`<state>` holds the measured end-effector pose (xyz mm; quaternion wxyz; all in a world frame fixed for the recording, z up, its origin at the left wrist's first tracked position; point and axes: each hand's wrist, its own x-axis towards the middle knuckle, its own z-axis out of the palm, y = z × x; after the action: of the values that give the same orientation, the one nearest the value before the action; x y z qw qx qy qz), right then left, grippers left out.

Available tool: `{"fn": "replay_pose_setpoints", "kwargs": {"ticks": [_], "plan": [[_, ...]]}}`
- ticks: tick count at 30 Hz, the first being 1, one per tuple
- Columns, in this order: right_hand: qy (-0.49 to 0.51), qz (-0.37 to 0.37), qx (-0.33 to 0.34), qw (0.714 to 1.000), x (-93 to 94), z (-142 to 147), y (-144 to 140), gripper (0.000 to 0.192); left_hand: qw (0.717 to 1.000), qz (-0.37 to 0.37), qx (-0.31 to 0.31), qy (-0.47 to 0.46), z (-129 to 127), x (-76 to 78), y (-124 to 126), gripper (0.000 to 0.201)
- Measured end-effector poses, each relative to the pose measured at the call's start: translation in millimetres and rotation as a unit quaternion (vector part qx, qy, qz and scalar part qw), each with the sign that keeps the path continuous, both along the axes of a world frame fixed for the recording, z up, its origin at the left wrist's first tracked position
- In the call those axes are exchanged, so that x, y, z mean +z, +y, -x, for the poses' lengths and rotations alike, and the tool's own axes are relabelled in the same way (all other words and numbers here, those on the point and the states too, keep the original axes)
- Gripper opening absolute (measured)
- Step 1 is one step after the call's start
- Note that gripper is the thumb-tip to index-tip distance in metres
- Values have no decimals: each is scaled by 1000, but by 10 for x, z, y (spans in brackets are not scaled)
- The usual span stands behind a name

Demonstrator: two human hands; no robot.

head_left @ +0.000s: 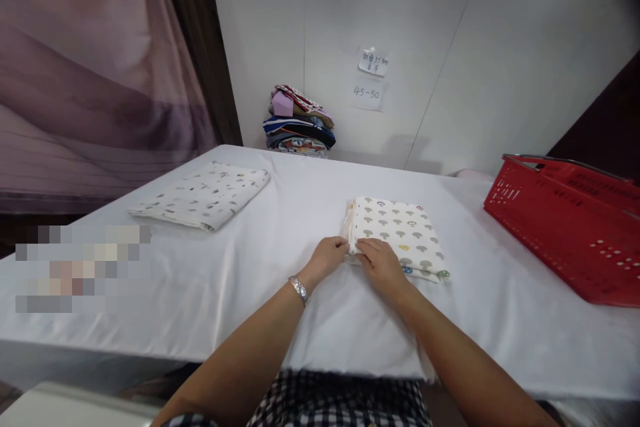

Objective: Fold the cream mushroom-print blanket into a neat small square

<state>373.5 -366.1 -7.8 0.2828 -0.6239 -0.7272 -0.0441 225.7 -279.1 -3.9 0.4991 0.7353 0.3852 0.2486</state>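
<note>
A folded white cloth [400, 230] printed with grey-green mushrooms and a few coloured ones lies on the white-covered table [270, 260] in front of me. My left hand [331, 257] is at its near left corner, fingers closed on the layered edge. Close beside it, my right hand [384, 268] has its fingers curled onto the same corner from above, thumb partly hidden. The cloth's left side shows several stacked layers and a pale, thin edge. A second folded white cloth [213, 193] with small grey leaf-like prints lies flat at the far left.
On the right of the table stands a red plastic basket [565, 227] with a metal handle. Beyond the back edge is a pile of folded fabrics [300, 123] against the wall. Two paper notes [369, 95] hang there. A pixelated patch covers the left edge of the table.
</note>
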Motion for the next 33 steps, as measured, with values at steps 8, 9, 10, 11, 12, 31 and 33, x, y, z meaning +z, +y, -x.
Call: {"fn": "replay_pose_setpoints", "kwargs": {"ticks": [8,9,10,11,12,31,33], "plan": [[119,56,19,991,178,-94,167,27,999,18,-32,6,53,53,19,19],[100,73,20,992,215,-104,209,27,999,24,-36,8,59,48,32,19],[73,91,23,993,252,-110,249,27,999,30,-40,10,63,41,45,19],[44,110,28,993,288,-112,287,27,998,34,-44,12,67,33,57,19],[15,126,35,991,322,-113,321,27,998,37,-46,11,69,24,67,19],[-106,240,121,957,616,-128,502,20,998,54,-38,3,72,33,58,23],[-88,258,111,956,636,-119,506,19,998,52,-41,0,74,21,61,23]]}}
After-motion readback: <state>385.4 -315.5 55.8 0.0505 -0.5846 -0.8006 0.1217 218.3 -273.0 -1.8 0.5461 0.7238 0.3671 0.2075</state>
